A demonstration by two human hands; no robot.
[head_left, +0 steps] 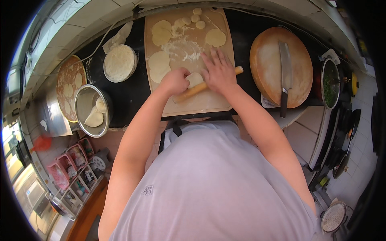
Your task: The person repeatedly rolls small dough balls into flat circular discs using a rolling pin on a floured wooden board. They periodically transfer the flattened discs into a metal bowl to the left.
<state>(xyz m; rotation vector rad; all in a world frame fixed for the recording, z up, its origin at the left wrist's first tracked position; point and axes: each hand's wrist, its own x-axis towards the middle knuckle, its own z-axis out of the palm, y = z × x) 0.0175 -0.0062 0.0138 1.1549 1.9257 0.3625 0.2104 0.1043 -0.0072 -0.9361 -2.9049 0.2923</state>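
Note:
My left hand (177,81) pinches the left edge of a small flattened dough round (194,80) on a beige board (193,110). Under my right hand (219,72), its fingers spread and pointing up the board, lies a wooden rolling pin (193,92); its far end sticks out to the right and its near end lies below my left hand. Rolled dough rounds lie in overlapping groups at the board's left (159,66), upper left (161,32) and upper right (216,37). Several small dough balls (200,24) sit near the top, and loose flour (184,49) covers the middle.
Left of the board stand a bowl of flour (120,63), a metal bowl (79,120) holding dough and a round tray (61,90) with dough rounds. To the right, a cleaver (286,66) rests on a round wooden chopping block (262,69), beside a metal bowl of chopped greens (327,90).

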